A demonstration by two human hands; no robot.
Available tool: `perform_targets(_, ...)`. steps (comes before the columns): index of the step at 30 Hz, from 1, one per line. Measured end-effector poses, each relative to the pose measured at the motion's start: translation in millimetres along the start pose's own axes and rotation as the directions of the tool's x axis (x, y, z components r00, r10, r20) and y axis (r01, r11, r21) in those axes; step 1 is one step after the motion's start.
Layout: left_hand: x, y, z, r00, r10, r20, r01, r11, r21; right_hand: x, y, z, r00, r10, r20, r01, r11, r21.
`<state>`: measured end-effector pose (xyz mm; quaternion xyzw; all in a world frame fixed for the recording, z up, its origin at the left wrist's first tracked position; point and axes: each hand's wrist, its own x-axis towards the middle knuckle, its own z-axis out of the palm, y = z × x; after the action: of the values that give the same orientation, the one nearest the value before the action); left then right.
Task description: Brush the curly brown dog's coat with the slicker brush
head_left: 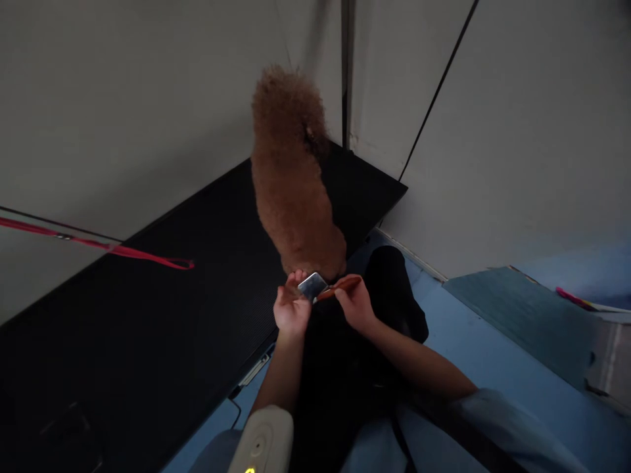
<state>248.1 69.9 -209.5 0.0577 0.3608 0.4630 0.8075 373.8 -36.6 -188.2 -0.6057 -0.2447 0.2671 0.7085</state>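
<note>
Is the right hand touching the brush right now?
Touching. The head view shows the right hand wrapped around the brown handle of the brush, fingers curled over it with no gap visible.

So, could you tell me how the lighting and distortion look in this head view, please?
Head view: dim overall, black table nearly featureless; the brush glints brightly between left hand and right hand; wall seams splay from wide-angle distortion; the dog looks soft.

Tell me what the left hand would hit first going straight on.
Probably the dog: the left hand points up at its fur, right beside the brush. Depth is unclear.
</note>
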Motion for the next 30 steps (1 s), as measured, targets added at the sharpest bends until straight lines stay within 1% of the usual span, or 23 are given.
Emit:
perform_targets(1,2,0,-1.5,1.000,-0.006,0.001,0.006,1.000,0.003,1,1,-1,1.000,0.015,-0.011,-0.015,1.000,-0.012)
perform_targets(3,6,0,-3.9,1.000,-0.009,0.011,0.009,1.000,0.013,1,3,-3,0.992,-0.019,-0.126,0.018,1.000,-0.013)
perform_targets(4,6,-1,-4.6,1.000,-0.011,0.010,0.011,1.000,0.015,1,3,-4,0.986,-0.043,-0.161,0.042,0.999,-0.007)
perform_targets(5,7,-1,-5.2,1.000,-0.012,0.009,0.012,1.000,0.016,0,4,-4,0.988,-0.052,-0.142,0.053,0.999,0.000)
perform_targets(7,7,-1,-5.6,1.000,-0.012,0.015,0.011,1.000,0.012,-1,5,-3,1.000,-0.017,-0.013,0.017,1.000,0.005)
perform_targets(8,6,0,-5.8,0.999,-0.007,0.031,0.007,1.000,0.009,-1,5,-3,0.999,0.011,0.033,-0.010,1.000,-0.002)
perform_targets(9,6,0,-6.0,0.999,-0.003,0.048,0.003,1.000,0.009,0,6,-3,0.999,0.025,0.031,-0.024,1.000,-0.011)
perform_targets(12,6,1,-7.8,0.998,0.008,0.064,-0.009,1.000,0.020,3,6,-4,0.990,-0.033,-0.136,0.031,0.999,-0.010)
perform_targets(13,6,1,-8.7,0.998,0.010,0.064,-0.012,1.000,0.028,3,7,-5,0.991,-0.041,-0.124,0.041,0.999,-0.004)
perform_targets(16,6,1,-11.1,0.996,0.046,0.070,-0.048,0.998,0.030,2,7,-6,0.998,0.034,0.043,-0.034,0.999,-0.017)
perform_targets(17,5,1,-11.4,0.996,0.054,0.067,-0.055,0.998,0.021,1,7,-7,0.998,0.050,0.040,-0.049,0.998,-0.027)
perform_targets(19,3,1,-11.4,0.998,0.038,0.046,-0.038,0.999,0.000,1,7,-8,0.997,0.020,-0.075,-0.021,1.000,-0.019)
perform_targets(20,2,1,-11.2,0.999,0.010,0.032,-0.010,1.000,-0.002,0,8,-8,0.994,0.002,-0.107,-0.002,1.000,-0.003)
perform_targets(21,0,1,-10.8,1.000,-0.019,0.020,0.019,1.000,0.002,0,8,-8,0.997,0.003,-0.082,-0.001,1.000,0.015)
perform_targets(22,-1,1,-10.5,0.999,-0.037,0.010,0.037,0.999,0.009,0,9,-8,0.999,0.026,-0.023,-0.025,0.999,0.029)
perform_targets(23,-3,0,-10.1,0.999,-0.046,0.007,0.046,0.999,0.022,0,10,-8,0.997,0.064,0.040,-0.065,0.997,0.035)
perform_targets(24,-4,-2,-9.8,0.999,-0.044,0.012,0.043,0.998,0.040,0,11,-8,0.993,0.100,0.070,-0.102,0.994,0.033)
perform_targets(25,-6,-3,-9.5,0.999,-0.036,0.021,0.035,0.998,0.061,1,13,-8,0.992,0.119,0.050,-0.121,0.992,0.030)
perform_targets(27,-9,-8,-9.1,0.999,-0.027,0.028,0.024,0.994,0.111,2,16,-9,0.992,0.092,-0.084,-0.090,0.995,0.032)
perform_targets(28,-11,-11,-9.0,0.999,-0.029,0.026,0.025,0.991,0.135,2,17,-10,0.991,0.074,-0.115,-0.070,0.997,0.032)
perform_targets(29,-12,-13,-9.2,0.999,-0.025,0.026,0.021,0.988,0.150,2,18,-10,0.992,0.072,-0.101,-0.070,0.997,0.030)
perform_targets(30,-14,-16,-9.5,1.000,-0.013,0.025,0.009,0.988,0.156,1,20,-11,0.994,0.095,-0.062,-0.094,0.995,0.024)
